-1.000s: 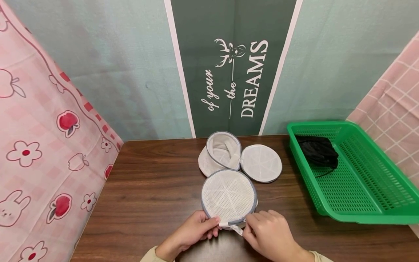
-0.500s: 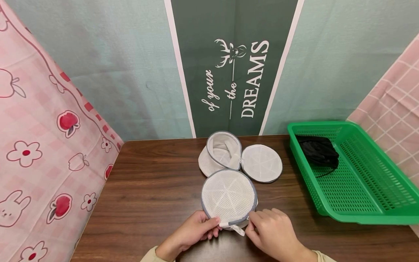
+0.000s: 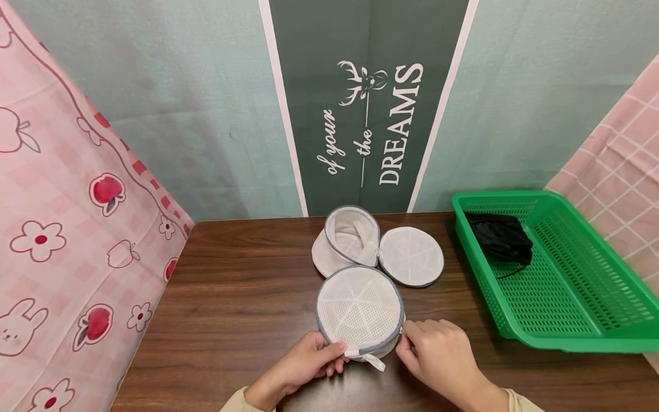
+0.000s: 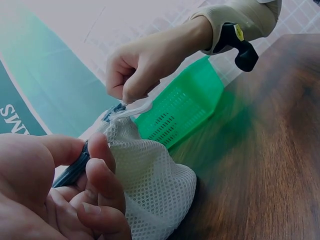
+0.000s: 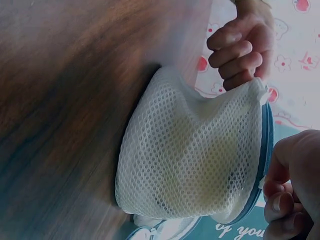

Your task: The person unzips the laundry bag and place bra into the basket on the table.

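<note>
A round white mesh laundry bag (image 3: pixel 360 306) with a grey zipped rim stands at the middle front of the table, its lid laid over the top. My left hand (image 3: pixel 314 357) pinches the rim at the front left, thumb on top, beside a white fabric loop (image 3: pixel 374 361). At the right side of the rim, my right hand (image 3: pixel 435 352) has its fingers curled, pinching the small zipper pull. In the right wrist view, the mesh wall (image 5: pixel 185 150) bulges and creases, with something pale yellowish showing faintly through it.
Behind it stands a second white mesh bag (image 3: pixel 334 260), unzipped, its round lid (image 3: pixel 412 256) folded out to the right. A green plastic basket (image 3: pixel 507 332) on the right holds a black fabric item (image 3: pixel 499 237). Printed cloths hang at the back and sides of the wooden table (image 3: pixel 231 297).
My right hand has slid along the rim, rightward and slightly away from me, from near the fabric loop to the bag's right side. My left hand keeps its place.
</note>
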`<state>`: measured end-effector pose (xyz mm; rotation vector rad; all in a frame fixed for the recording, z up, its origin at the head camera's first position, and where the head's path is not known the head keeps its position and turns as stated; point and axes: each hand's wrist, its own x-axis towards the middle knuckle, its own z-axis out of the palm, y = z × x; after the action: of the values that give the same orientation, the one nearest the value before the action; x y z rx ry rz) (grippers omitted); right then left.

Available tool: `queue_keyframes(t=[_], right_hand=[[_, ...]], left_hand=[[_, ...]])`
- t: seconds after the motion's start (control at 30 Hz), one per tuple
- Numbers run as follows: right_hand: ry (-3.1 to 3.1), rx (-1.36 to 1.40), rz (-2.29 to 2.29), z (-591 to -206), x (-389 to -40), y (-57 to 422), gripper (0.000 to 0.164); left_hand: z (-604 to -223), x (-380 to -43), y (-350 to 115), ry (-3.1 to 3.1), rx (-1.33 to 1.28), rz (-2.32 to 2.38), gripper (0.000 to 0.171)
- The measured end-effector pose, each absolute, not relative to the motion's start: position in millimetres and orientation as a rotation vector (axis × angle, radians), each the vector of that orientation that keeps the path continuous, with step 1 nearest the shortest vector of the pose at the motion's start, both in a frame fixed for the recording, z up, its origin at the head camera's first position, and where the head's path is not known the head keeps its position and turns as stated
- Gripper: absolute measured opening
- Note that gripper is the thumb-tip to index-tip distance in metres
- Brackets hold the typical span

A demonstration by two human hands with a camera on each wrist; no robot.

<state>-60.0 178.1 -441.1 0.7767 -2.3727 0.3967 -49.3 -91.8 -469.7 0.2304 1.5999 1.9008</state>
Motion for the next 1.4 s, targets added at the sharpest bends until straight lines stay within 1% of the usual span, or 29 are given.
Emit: queue_keyframes(t=[0.63, 0.97, 1.4], right_hand=[[-2.359, 0.711, 0.35, -438, -77, 190, 0.019], [-2.339, 0.711, 0.322, -441, -86, 195, 0.02], [-2.27, 0.746, 0.339, -445, -103, 199, 0.018]], left_hand=[[-467, -49, -92, 1.593, 0.238, 1.899, 0.048], [-467, -48, -92, 1.594, 0.242, 1.891, 0.046], [-467, -49, -91, 1.6, 0.234, 1.876, 0.045]])
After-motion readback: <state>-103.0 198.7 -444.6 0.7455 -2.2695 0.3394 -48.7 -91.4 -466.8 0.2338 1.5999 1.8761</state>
